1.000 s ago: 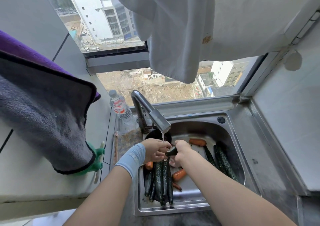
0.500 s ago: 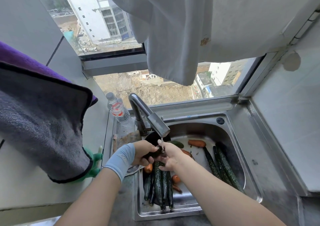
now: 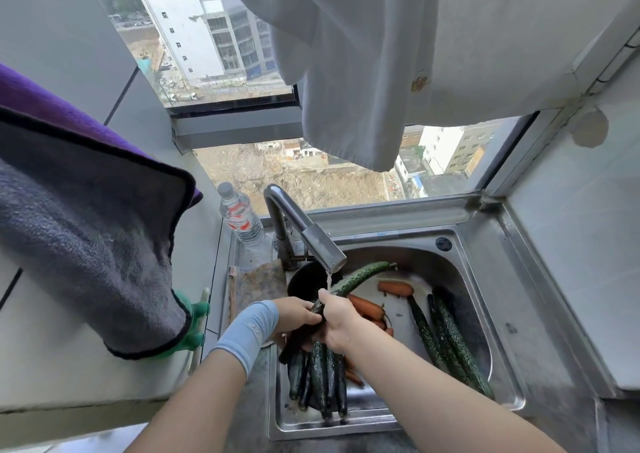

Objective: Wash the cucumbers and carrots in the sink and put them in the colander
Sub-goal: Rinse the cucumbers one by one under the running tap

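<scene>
Head view: both hands meet over the left half of the sink (image 3: 512, 345), just below the tap (image 3: 320, 243).
Left hand (image 3: 298, 315): fingers curled round the dark lower end of the held cucumber (image 3: 360, 276); pale blue sleeve (image 3: 247, 336) on the wrist.
Right hand (image 3: 341, 326): wrapped round the same cucumber just above the left hand, and the two hands touch.
Held cucumber: slants up and right from the hands towards the back wall of the basin, its tip close to that wall; the water stream (image 3: 328, 278) falls on it at the right thumb.
Edges: the tap spout hangs right over the hands; a dark round vessel (image 3: 306, 282) sits just behind them.
Basin floor: a cucumber bundle (image 3: 322, 376) lies under the wrists against the front rim; more cucumbers (image 3: 450, 348) lie along the right wall; carrots (image 3: 394, 288) lie between them, behind the right hand.
Open room: bare steel shows only in the strip between the carrots and the right-hand cucumbers.
Left of sink: water bottle (image 3: 242, 218) and grey towel (image 3: 86, 244), well apart from the hands.
Change: half a second ago only a short green end showed past the right hand; now most of the cucumber's length stretches out beyond it.
</scene>
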Available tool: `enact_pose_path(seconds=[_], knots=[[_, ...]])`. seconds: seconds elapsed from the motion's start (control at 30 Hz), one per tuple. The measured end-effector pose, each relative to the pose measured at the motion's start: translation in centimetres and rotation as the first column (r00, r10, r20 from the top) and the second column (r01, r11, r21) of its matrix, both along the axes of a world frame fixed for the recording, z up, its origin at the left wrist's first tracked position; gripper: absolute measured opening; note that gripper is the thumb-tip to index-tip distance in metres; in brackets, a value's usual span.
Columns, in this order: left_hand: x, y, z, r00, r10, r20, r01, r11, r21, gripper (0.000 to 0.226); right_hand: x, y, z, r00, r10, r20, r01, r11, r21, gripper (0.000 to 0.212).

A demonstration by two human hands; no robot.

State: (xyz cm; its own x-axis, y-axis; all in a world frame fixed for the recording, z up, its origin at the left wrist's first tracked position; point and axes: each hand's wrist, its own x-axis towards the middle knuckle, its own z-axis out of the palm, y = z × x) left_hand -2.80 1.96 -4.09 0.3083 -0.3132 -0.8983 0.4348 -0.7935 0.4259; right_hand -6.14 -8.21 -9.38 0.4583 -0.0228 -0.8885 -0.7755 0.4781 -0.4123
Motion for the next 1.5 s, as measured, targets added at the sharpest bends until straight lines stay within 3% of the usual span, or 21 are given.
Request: enact_pose_path(seconds=[0.13, 0.2, 0.27, 0.4, 0.47, 0.57, 0.6, 0.67, 0.7, 0.8, 0.97, 1.03, 1.13, 1.2, 1.3, 1.43, 1.5], knots=[[-1.4, -0.4, -1.0, 0.985, 0.172, 0.016, -0.167, 0.973, -0.159, 0.035, -0.6, -0.2, 0.1, 0.999, -0.025, 0.047, 0.024, 1.000, 0.008, 0.029], [-1.8, 0.1, -0.9, 0.980, 0.197, -0.012, -0.196, 0.968, -0.155, 0.042, -0.4, -0.9, 0.7, 0.997, -0.059, 0.041, 0.056, 0.995, 0.081, 0.015], [-1.7, 1.0, -0.9, 0.991, 0.128, -0.038, -0.131, 0.987, -0.097, 0.041, 0.1, -1.7, 1.0, 0.987, -0.158, -0.004, 0.157, 0.982, 0.107, 0.024], [-2.2, 1.9, -0.2, 0.990, 0.120, -0.078, -0.127, 0.987, -0.101, 0.024, 0.8, -1.5, 1.3, 0.953, -0.299, -0.047, 0.298, 0.954, -0.012, 0.042], [-2.2, 1.2, 0.0, 0.999, -0.013, 0.034, 0.015, 0.999, -0.050, 0.028, 0.7, -0.5, 1.3, 0.944, -0.328, -0.037, 0.326, 0.944, -0.054, 0.047], [-2.3, -0.1, 0.1, 0.916, -0.292, 0.275, 0.244, 0.949, 0.198, 0.062, 0.5, -0.1, 1.9, 0.959, -0.283, -0.017, 0.280, 0.956, -0.084, 0.039], [-2.5, -0.3, -0.2, 0.897, -0.310, 0.316, 0.253, 0.944, 0.210, 0.056, 0.5, -0.2, 2.1, 0.967, -0.254, -0.020, 0.252, 0.964, -0.083, 0.034], [-3.0, -0.6, -0.1, 0.899, -0.245, 0.362, 0.199, 0.967, 0.160, 0.021, 0.7, -0.4, 2.2, 0.984, -0.177, 0.007, 0.177, 0.983, -0.057, 0.011], [-3.1, -0.6, -0.2, 0.903, -0.207, 0.376, 0.161, 0.976, 0.149, 0.018, 0.7, -0.5, 2.4, 0.988, -0.153, 0.028, 0.154, 0.988, -0.035, 0.002], [-2.8, -0.8, -0.4, 0.901, -0.146, 0.408, 0.074, 0.980, 0.186, 0.033, 1.1, -1.0, 2.1, 0.984, -0.165, 0.059, 0.165, 0.986, 0.012, 0.012], [-2.4, -0.5, 0.6, 0.936, -0.189, 0.295, 0.146, 0.976, 0.162, 0.041, 1.1, -1.5, 2.1, 0.933, -0.360, -0.023, 0.360, 0.923, 0.134, 0.040], [-2.6, -0.5, 0.6, 0.942, -0.200, 0.268, 0.172, 0.977, 0.127, 0.047, 1.0, -1.9, 2.1, 0.925, -0.373, -0.066, 0.379, 0.919, 0.107, 0.057], [-3.1, -0.5, -0.2, 0.943, -0.190, 0.273, 0.179, 0.982, 0.067, 0.056, 1.0, -2.3, 2.1, 0.914, -0.402, -0.053, 0.404, 0.913, 0.049, 0.064], [-3.6, -0.4, -0.5, 0.984, -0.011, 0.177, 0.015, 1.000, -0.022, 0.073, 0.9, -2.3, 2.5, 0.925, -0.381, -0.018, 0.381, 0.924, 0.044, 0.059], [-4.1, -0.6, -0.1, 0.962, 0.272, -0.015, -0.270, 0.944, -0.190, 0.041, 0.7, -2.3, 2.6, 0.943, -0.330, 0.049, 0.327, 0.943, 0.064, 0.046], [-4.5, 0.4, -0.2, 0.915, 0.371, -0.160, -0.401, 0.885, -0.239, 0.021, 0.9, -2.3, 1.8, 0.953, -0.273, 0.133, 0.262, 0.961, 0.091, 0.023], [-4.7, 0.7, -0.2, 0.900, 0.372, -0.227, -0.425, 0.864, -0.270, 0.021, 0.7, -1.9, 1.8, 0.963, -0.232, 0.136, 0.224, 0.972, 0.074, 0.024]])
